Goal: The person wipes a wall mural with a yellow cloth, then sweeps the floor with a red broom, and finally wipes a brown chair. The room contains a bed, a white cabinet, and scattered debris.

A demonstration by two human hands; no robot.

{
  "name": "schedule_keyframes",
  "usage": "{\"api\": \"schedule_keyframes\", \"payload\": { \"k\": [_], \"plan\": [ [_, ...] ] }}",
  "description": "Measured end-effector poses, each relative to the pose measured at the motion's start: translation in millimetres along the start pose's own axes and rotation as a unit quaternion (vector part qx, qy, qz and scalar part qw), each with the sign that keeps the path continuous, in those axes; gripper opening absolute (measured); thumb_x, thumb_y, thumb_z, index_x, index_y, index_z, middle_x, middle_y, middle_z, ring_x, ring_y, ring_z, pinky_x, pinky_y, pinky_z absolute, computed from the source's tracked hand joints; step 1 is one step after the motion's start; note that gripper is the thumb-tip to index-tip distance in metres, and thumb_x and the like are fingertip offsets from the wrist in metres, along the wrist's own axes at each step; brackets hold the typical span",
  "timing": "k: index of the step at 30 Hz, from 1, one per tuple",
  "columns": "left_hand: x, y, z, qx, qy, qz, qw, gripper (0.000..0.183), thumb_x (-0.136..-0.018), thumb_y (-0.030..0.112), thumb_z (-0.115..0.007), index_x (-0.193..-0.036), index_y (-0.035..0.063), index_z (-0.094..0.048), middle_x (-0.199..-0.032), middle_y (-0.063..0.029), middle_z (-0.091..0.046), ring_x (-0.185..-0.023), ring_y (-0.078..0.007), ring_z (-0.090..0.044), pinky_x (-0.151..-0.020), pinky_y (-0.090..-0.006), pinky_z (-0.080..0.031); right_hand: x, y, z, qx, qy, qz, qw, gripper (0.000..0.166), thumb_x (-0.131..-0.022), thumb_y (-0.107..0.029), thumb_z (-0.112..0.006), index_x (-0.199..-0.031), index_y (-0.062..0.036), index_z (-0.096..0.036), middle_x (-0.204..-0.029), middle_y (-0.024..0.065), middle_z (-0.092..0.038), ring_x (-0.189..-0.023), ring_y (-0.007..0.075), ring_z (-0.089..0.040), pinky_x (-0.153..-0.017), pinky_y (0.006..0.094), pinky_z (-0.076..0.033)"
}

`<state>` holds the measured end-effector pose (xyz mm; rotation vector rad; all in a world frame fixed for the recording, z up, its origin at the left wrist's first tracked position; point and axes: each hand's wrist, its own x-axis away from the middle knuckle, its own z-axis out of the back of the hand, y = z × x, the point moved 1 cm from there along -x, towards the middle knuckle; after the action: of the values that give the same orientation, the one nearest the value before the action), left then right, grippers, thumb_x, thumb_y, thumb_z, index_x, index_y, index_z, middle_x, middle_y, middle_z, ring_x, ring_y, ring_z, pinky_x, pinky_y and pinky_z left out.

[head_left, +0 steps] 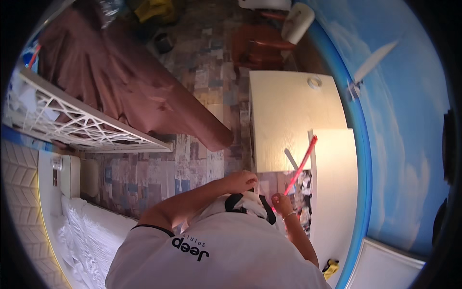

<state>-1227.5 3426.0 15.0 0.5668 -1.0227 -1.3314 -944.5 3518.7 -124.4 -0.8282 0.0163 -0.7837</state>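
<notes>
My left hand [242, 181] is in front of my belly, with its fingers curled; whether something is in it cannot be seen. To its right, my right hand [282, 203] is closed on a long thin red rod [301, 164]. The rod slants up and away, its far end over the near edge of a pale wood-topped cabinet [285, 108], where a short grey shadow or strip lies beside it. A roll of tape [314, 82] rests on the cabinet's far right corner. White and black clothing covers my lap below both hands.
A brown cloth [144, 94] drapes over furniture at left, behind a white lattice panel [97, 124]. A white-covered bed [97, 234] is at lower left. A brown chair [263, 48] stands beyond the cabinet. A pale shelf top [334, 180] runs along the blue wall at right.
</notes>
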Motion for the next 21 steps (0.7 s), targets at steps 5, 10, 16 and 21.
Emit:
{"api": "schedule_keyframes", "payload": {
  "k": [5,10,16,21],
  "plan": [
    [42,-20,35,0.036,0.050,0.065,0.996,0.030,-0.095,0.024,-0.060,-0.113,0.0007,-0.064,-0.103,-0.0170,-0.069,-0.093,-0.0274,-0.068,-0.083,-0.0371,-0.053,-43,-46,1,0.000,-0.020,0.041,0.999,0.012,-0.086,-0.015,-0.065,-0.092,-0.0071,-0.071,-0.091,0.0154,-0.071,-0.081,0.0319,-0.071,-0.072,0.0385,-0.057],
    [92,-60,57,0.031,0.132,0.099,0.986,0.031,-0.095,0.025,-0.061,-0.116,0.0019,-0.064,-0.106,-0.0157,-0.070,-0.099,-0.0271,-0.068,-0.088,-0.0364,-0.053,-71,-93,-18,-0.016,-0.063,0.107,0.992,0.011,-0.085,-0.017,-0.065,-0.086,-0.0071,-0.070,-0.091,0.0166,-0.070,-0.086,0.0373,-0.068,-0.077,0.0446,-0.055],
    [156,-92,65,0.054,0.207,0.144,0.966,0.029,-0.093,0.026,-0.061,-0.110,0.0025,-0.065,-0.103,-0.0169,-0.070,-0.095,-0.0300,-0.068,-0.085,-0.0379,-0.053,-97,-127,-44,0.021,-0.096,0.143,0.985,0.013,-0.084,-0.019,-0.066,-0.086,-0.0065,-0.069,-0.092,0.0184,-0.069,-0.090,0.0393,-0.066,-0.079,0.0461,-0.054],
    [190,-102,54,0.075,0.213,0.062,0.972,0.025,-0.093,0.027,-0.059,-0.102,0.0045,-0.065,-0.096,-0.0189,-0.066,-0.092,-0.0356,-0.065,-0.081,-0.0427,-0.051,-108,-157,-54,0.018,-0.117,0.180,0.976,0.011,-0.087,-0.014,-0.067,-0.090,-0.0043,-0.072,-0.093,0.0140,-0.071,-0.084,0.0319,-0.071,-0.074,0.0379,-0.058]
  ]
}}
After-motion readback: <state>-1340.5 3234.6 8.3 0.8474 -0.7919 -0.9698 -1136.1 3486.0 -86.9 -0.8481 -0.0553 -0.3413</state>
